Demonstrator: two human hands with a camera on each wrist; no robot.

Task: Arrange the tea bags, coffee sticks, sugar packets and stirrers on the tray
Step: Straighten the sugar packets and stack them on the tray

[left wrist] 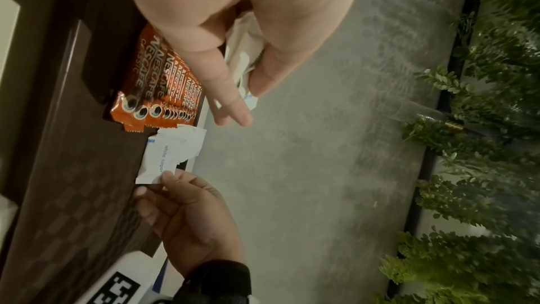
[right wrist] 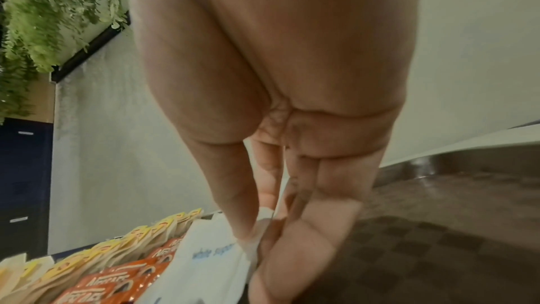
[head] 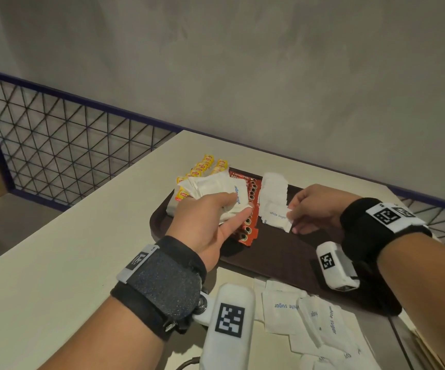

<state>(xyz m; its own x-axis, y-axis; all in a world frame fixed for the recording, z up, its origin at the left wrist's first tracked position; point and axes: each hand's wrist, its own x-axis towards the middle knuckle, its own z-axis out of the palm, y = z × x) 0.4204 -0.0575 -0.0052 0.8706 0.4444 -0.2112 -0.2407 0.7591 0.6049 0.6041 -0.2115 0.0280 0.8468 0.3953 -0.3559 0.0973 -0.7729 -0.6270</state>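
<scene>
A dark brown tray (head: 291, 252) lies on the pale table. Yellow tea bags (head: 205, 166) sit in a row at its far left, red coffee sticks (head: 250, 209) (left wrist: 163, 82) beside them, and a row of white sugar packets (head: 273, 193) to the right of those. My left hand (head: 210, 220) grips a bunch of white sugar packets (head: 216, 190) (left wrist: 242, 54) above the coffee sticks. My right hand (head: 312, 209) pinches the corner of one sugar packet (head: 277, 216) (left wrist: 159, 158) (right wrist: 204, 256) at the near end of that row.
More loose sugar packets (head: 315, 316) lie on the table in front of the tray's near edge. A wire mesh panel (head: 63, 145) stands to the left of the table, and a grey wall runs close behind it. The tray's right half is bare.
</scene>
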